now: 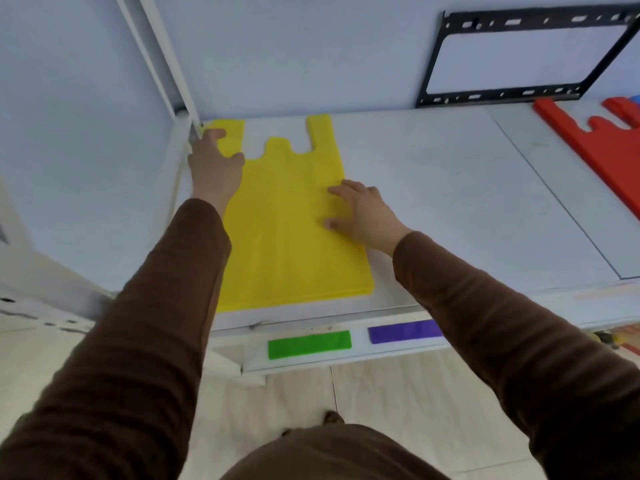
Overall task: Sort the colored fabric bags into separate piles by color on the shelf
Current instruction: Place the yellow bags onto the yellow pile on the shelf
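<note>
A white shelf board (433,188) runs along a pale blue-grey wall (311,46), with a white metal upright post (162,60) at its left corner and a black slotted metal bracket frame (519,57) leaning at the back right. Pale wood-look floor (398,403) shows below. A flat yellow fabric bag with 2 handle loops (284,230) lies at the shelf's left end. The left hand (216,161) rests on its left handle, fingers loosely curved; whether it pinches the fabric I cannot tell. The right hand (360,213) presses flat on the bag's right edge, fingers spread. A red fabric bag (602,147) lies far right. On a lower shelf (346,362) sit a green fabric bag (309,344) and a purple fabric bag (403,330), side by side, apart.
</note>
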`<state>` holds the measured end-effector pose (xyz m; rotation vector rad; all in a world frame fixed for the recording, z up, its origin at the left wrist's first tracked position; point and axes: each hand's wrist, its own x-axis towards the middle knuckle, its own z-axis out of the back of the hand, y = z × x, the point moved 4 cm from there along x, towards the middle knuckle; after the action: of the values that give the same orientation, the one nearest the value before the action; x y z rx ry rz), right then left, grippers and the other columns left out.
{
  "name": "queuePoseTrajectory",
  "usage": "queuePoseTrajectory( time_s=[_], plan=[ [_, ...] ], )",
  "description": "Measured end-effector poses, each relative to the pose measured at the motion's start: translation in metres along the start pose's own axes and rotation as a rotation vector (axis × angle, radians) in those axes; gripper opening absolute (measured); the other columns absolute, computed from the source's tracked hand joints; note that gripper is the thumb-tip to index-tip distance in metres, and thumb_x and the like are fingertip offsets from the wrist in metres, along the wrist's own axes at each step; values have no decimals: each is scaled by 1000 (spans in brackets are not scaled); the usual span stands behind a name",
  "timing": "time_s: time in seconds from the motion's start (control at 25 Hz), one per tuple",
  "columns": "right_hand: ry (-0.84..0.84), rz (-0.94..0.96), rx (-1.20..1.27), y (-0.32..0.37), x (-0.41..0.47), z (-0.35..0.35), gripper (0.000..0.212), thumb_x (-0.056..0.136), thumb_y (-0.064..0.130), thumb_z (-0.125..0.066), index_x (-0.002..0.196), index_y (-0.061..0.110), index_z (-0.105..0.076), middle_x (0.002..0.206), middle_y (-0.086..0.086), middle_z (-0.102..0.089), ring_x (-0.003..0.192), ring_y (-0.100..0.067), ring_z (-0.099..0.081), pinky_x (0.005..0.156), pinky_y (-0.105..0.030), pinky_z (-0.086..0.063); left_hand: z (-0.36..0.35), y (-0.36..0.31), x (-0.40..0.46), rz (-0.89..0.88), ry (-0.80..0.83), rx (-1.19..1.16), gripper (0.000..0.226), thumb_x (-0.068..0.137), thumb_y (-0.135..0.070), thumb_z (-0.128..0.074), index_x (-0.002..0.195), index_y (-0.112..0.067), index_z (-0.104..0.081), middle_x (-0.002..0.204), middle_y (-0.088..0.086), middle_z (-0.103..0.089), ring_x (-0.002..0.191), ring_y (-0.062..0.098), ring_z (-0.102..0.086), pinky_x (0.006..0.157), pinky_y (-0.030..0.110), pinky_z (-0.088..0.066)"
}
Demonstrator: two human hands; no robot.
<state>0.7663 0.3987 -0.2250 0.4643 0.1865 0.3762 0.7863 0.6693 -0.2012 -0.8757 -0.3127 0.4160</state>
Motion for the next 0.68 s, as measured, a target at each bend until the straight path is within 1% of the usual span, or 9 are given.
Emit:
queuePoseTrajectory(
  time_s=[0.08, 0.12, 0.2, 0.28, 0.36, 0.4, 0.48, 0.6, 0.68],
  plan=[
    [-11, 72, 52, 2, -30, 3, 70, 82, 49, -70, 145, 30, -43, 157, -5, -30, 140, -31, -27, 115, -39, -25, 12, 8, -57, -141, 219, 141, 51, 88, -40, -62, 136, -31, -48, 144, 4, -44, 133, 26, -40, 105, 42, -40],
    [7, 130, 50, 5, -49, 2, 68, 82, 50, -70, 143, 32, -46, 157, -3, -32, 140, -29, -27, 115, -38, -25, 20, 16, -87, -221, 327, 221, 51, 87, -45, -62, 136, -36, -48, 146, 1, -42, 135, 24, -37, 108, 39, -35],
    [62, 245, 4, 10, -87, -2, 67, 81, 54, -69, 141, 33, -49, 155, 1, -36, 140, -23, -29, 115, -40, -29, 37, 30, -144, -352, 527, 326, 57, 86, -49, -63, 140, -42, -45, 153, -7, -34, 142, 18, -25, 112, 32, -23],
    [89, 317, -88, 13, -114, -8, 68, 82, 56, -66, 143, 31, -47, 155, 2, -36, 142, -21, -28, 114, -41, -30, 49, 41, -177, -422, 638, 431, 64, 86, -52, -63, 145, -45, -38, 159, -14, -23, 147, 12, -13, 117, 33, -16],
    [89, 312, -127, 11, -124, -10, 66, 85, 52, -65, 144, 31, -46, 156, 1, -34, 143, -20, -26, 115, -38, -29, 57, 49, -186, -422, 629, 542, 66, 87, -51, -62, 147, -44, -35, 161, -15, -15, 149, 13, -7, 120, 39, -14],
    [89, 298, -125, 9, -127, -11, 63, 87, 50, -64, 144, 32, -46, 156, 1, -34, 142, -20, -27, 115, -37, -30, 59, 52, -187, -396, 611, 560, 64, 89, -49, -61, 147, -43, -35, 162, -13, -14, 149, 15, -8, 121, 40, -14],
    [71, 294, -129, 5, -129, -12, 55, 90, 45, -63, 142, 32, -49, 154, 0, -38, 139, -20, -32, 113, -36, -32, 61, 55, -190, -360, 579, 558, 58, 92, -45, -58, 147, -40, -38, 162, -8, -19, 148, 19, -14, 120, 39, -17],
    [11, 308, -154, 5, -129, -14, 44, 93, 37, -62, 136, 29, -57, 148, -1, -47, 131, -25, -42, 109, -37, -37, 59, 58, -194, -384, 544, 588, 51, 95, -41, -54, 145, -37, -43, 159, -4, -30, 145, 23, -23, 118, 38, -21],
    [-16, 316, -180, 6, -130, -14, 41, 93, 36, -62, 133, 29, -60, 144, -1, -52, 127, -26, -46, 106, -39, -40, 59, 58, -196, -406, 514, 597, 49, 96, -40, -53, 144, -36, -46, 157, -2, -33, 144, 24, -26, 116, 38, -22]
  ],
)
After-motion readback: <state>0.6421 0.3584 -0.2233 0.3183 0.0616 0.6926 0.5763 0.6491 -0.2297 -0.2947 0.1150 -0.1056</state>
